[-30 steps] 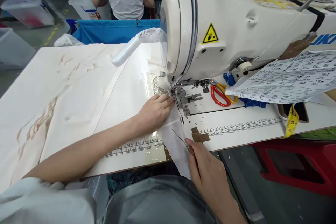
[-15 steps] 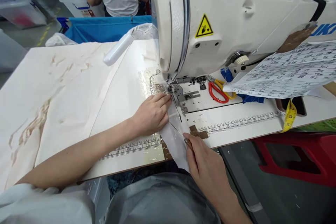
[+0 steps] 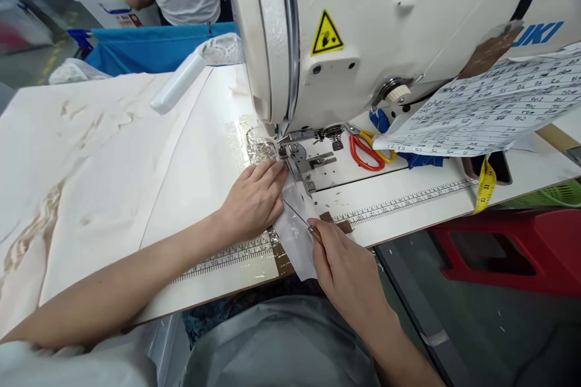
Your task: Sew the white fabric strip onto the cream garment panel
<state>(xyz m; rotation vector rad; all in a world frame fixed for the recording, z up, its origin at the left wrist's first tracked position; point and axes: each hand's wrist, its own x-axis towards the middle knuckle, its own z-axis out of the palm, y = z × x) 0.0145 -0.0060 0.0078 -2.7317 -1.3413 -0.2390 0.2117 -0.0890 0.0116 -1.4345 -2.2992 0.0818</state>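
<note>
Right hand point(image 3: 347, 272) advanced, pinching thin metal awl point(image 3: 297, 217); left hand point(image 3: 252, 199) flat, pressing sheer white fabric point(image 3: 295, 236).

White fabric strip and thin metal awl at the presser foot.

I see the white fabric strip point(image 3: 297, 236), thin and slightly see-through, lying flat on the worktop point(image 3: 136, 181) and running from under the presser foot point(image 3: 290, 154) of the sewing machine point(image 3: 363, 30) back toward me, its near end hanging just over the worktop's front edge. My left hand point(image 3: 254, 199) presses flat on its left side, fingertips just beside the foot. My right hand point(image 3: 345, 272) pinches a slim awl point(image 3: 299, 219) with a brownish handle; its metal shaft lies low across the strip, tip pointing toward my left hand.
</note>
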